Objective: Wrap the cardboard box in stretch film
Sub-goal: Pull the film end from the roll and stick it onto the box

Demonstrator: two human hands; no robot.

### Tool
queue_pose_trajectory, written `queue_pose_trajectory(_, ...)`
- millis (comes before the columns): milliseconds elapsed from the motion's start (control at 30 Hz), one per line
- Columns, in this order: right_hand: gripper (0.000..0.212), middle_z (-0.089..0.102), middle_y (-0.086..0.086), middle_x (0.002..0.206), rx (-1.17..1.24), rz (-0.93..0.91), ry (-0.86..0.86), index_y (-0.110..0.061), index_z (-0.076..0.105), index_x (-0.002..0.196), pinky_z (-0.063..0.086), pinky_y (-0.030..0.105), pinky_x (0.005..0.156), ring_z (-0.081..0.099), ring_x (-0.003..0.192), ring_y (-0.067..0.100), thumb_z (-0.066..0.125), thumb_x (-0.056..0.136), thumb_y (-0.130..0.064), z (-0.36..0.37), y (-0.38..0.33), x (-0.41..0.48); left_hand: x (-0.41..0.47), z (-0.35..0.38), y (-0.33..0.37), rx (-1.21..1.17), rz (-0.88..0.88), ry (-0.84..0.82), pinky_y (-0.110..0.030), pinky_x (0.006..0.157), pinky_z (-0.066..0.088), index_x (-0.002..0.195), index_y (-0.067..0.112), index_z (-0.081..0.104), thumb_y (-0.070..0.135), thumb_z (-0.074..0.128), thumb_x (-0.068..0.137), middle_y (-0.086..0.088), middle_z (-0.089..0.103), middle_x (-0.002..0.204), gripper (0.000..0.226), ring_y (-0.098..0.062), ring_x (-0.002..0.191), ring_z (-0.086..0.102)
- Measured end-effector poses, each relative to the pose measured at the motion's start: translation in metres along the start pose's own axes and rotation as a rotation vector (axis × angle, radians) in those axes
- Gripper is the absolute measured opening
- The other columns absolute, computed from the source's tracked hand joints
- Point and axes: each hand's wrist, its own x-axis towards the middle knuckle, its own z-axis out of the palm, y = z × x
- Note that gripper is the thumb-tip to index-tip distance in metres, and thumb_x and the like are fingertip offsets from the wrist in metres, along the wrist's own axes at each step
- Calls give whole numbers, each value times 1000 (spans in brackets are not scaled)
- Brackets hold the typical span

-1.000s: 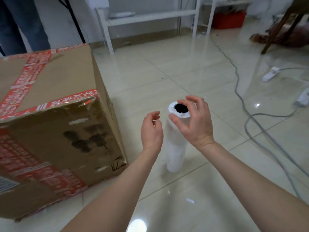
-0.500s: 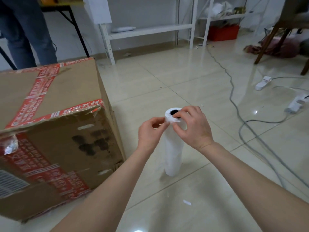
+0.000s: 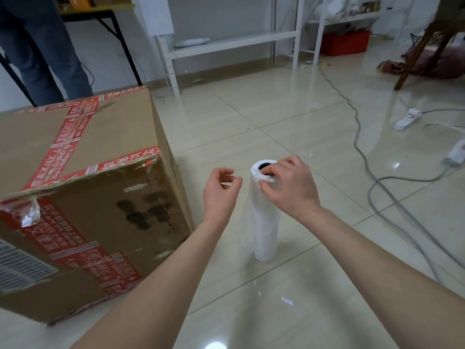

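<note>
A large cardboard box (image 3: 83, 137) with red printed tape stands on the tiled floor at the left. To its right a white roll of stretch film (image 3: 264, 235) stands upright on the floor. My right hand (image 3: 292, 187) grips the roll's top, fingertips at the dark core hole and thumb on the side. My left hand (image 3: 219, 197) is a little left of the roll's top, with thumb and forefinger pinched together. A thin clear flap of film seems to run from the roll to those fingertips. Neither hand touches the box.
A person in jeans (image 3: 42, 51) stands behind the box. White shelf racks (image 3: 226, 41) and a red crate (image 3: 344, 42) line the back wall. Grey cables (image 3: 364, 159) and two power strips (image 3: 407, 119) lie on the floor at the right, near wooden furniture legs (image 3: 417, 54).
My left hand met the roll's top beside the right hand, then drew back leftward with fingers pinched. The right hand stayed on the roll's top.
</note>
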Motion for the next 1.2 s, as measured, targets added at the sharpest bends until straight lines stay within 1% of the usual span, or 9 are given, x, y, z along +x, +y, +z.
queue_pose_trajectory(67, 27, 67, -8, 68, 2, 16, -14, -18, 71, 76, 38, 29, 77, 59, 78, 26, 57, 74, -40, 0, -1, 2, -2, 1, 2, 59, 65, -94, -17, 63, 46, 101, 23, 57, 18, 65, 82, 10, 62, 89, 22, -8, 69, 55)
queue_pose_trajectory(200, 26, 69, -5, 72, 28, 74, -69, -16, 71, 78, 40, 35, 82, 56, 84, 26, 68, 73, -41, 0, -2, 6, -6, 8, 1, 242, 197, -230, -30, 72, 50, 97, 27, 50, 28, 73, 73, 15, 57, 99, 33, -6, 84, 58)
queue_pose_trajectory(300, 25, 70, -5, 78, 62, 137, -101, -17, 72, 80, 34, 30, 87, 53, 91, 22, 69, 80, -41, -3, -6, 8, -8, 12, 2, 296, 199, -223, -27, 70, 48, 95, 23, 50, 43, 80, 68, 14, 55, 98, 45, -6, 86, 58)
queue_pose_trajectory(467, 24, 69, -5, 75, 104, 163, -95, -17, 72, 76, 35, 30, 85, 52, 90, 22, 66, 85, -39, -5, -8, 8, -3, 13, 1, 224, 215, -115, -27, 73, 50, 71, 28, 56, 28, 75, 79, 9, 63, 82, 20, -8, 80, 61)
queue_pose_trajectory(633, 25, 68, -6, 72, 88, 150, -103, -18, 71, 75, 35, 30, 82, 53, 88, 22, 64, 83, -41, -5, -8, 8, -3, 8, -3, 291, 306, -112, -20, 67, 45, 75, 20, 57, 18, 67, 86, 12, 59, 73, 15, -8, 73, 58)
queue_pose_trajectory(767, 27, 67, -6, 72, 86, 151, -101, -18, 71, 75, 35, 30, 82, 52, 89, 20, 62, 84, -43, -6, -9, 7, -2, 4, 1, 216, 186, -32, -12, 58, 42, 72, 14, 53, 13, 63, 83, 9, 60, 70, 15, -6, 64, 54)
queue_pose_trajectory(900, 44, 67, -9, 74, 106, 157, -127, -20, 70, 80, 38, 31, 83, 52, 89, 20, 36, 79, -48, -9, -8, 7, -3, 2, 10, -13, 34, -38, -25, 57, 55, 73, 9, 44, 0, 54, 85, -9, 69, 84, 18, -16, 62, 68)
queue_pose_trajectory(1000, 43, 64, -13, 81, 143, 188, -198, -20, 69, 99, 38, 30, 88, 50, 98, 18, 40, 76, -40, -15, -8, 7, -3, 0, 13, -142, -49, -10, -26, 56, 56, 82, 9, 45, 0, 47, 89, -13, 62, 82, 12, -14, 60, 70)
queue_pose_trajectory(1200, 38, 63, -12, 87, 221, 225, -233, -19, 68, 103, 40, 30, 82, 49, 101, 17, 42, 75, -22, -20, -3, 7, -5, -8, 12, 1, 58, -75, -30, 63, 52, 102, 15, 57, 20, 59, 90, -2, 52, 73, 14, -13, 64, 55)
